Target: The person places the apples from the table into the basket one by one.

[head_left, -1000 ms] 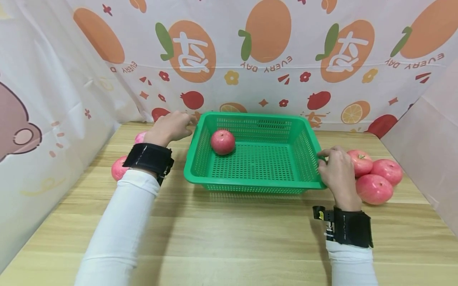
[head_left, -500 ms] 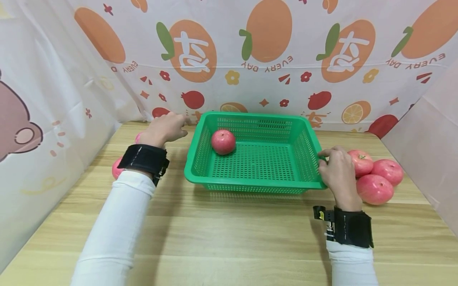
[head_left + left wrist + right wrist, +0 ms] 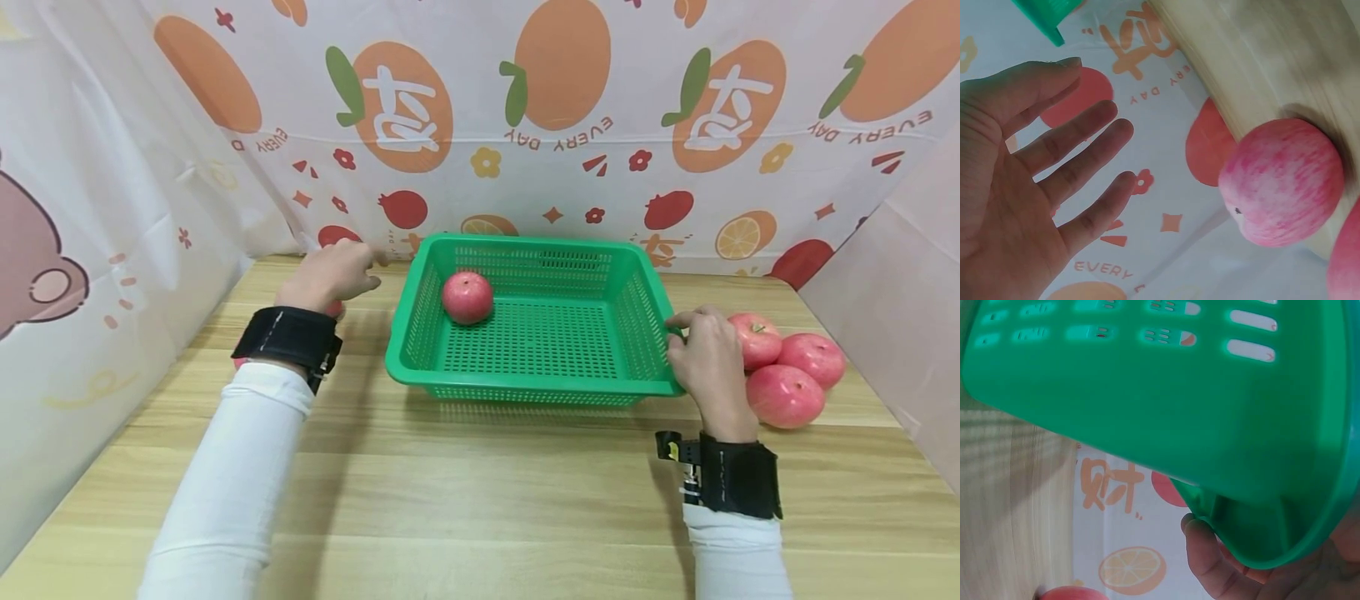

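A green plastic basket (image 3: 532, 386) with slotted walls stands mid-table, one red apple (image 3: 467, 297) in its left part. My right hand (image 3: 703, 358) grips the basket's right rim; the right wrist view shows a finger (image 3: 1207, 556) curled under the rim's edge. Left of the basket, my left hand (image 3: 330, 273) hovers, holding nothing. Its fingers (image 3: 1085, 150) are spread and relaxed in the left wrist view. Apart from them lies a pink-red apple (image 3: 1282, 181), with part of a second apple (image 3: 1346, 262) beside it. The left hand and wrist hide most of both in the head view.
Right of my right hand, three apples cluster: one apple (image 3: 753, 340) at the back, another apple (image 3: 813, 361) to the right, a third apple (image 3: 785, 397) in front. A fruit-print curtain (image 3: 480, 125) hangs behind the wooden table (image 3: 480, 500) and along its sides.
My left hand has moved left, away from the basket's left rim and over the apples on that side. My right hand and the basket have stayed in place.
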`<move>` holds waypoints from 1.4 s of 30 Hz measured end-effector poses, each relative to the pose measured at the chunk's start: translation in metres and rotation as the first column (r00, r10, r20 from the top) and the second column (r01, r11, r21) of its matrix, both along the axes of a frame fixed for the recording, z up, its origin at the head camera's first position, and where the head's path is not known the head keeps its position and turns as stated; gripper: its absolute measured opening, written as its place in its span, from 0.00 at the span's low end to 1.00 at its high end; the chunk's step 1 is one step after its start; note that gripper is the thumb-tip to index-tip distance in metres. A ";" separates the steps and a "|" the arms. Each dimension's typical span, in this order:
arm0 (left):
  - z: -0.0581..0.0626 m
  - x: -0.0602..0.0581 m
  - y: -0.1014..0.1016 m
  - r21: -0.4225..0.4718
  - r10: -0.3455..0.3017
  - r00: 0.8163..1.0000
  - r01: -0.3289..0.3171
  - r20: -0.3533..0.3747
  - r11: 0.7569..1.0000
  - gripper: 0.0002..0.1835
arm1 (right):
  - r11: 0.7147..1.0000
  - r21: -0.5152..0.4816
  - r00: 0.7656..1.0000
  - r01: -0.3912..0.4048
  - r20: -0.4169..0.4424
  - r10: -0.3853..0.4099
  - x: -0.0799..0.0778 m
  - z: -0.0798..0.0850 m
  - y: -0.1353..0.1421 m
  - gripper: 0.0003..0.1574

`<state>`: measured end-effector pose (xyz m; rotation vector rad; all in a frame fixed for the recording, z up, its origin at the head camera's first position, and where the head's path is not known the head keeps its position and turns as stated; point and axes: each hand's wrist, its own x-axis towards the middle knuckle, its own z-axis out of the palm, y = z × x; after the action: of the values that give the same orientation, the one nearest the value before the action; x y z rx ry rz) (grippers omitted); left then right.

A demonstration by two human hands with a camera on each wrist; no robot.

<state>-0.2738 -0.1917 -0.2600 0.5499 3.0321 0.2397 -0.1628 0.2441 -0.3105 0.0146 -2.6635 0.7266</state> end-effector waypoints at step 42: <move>-0.029 -0.008 -0.046 -0.016 0.131 0.991 -0.131 -0.020 0.991 0.18 | 1.000 0.008 1.000 -0.014 -0.012 0.014 0.000 0.000 0.001 0.15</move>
<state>-0.2820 -0.2375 -0.2889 0.3541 3.0890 0.2142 -0.1631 0.2447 -0.3108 0.0396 -2.6574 0.7184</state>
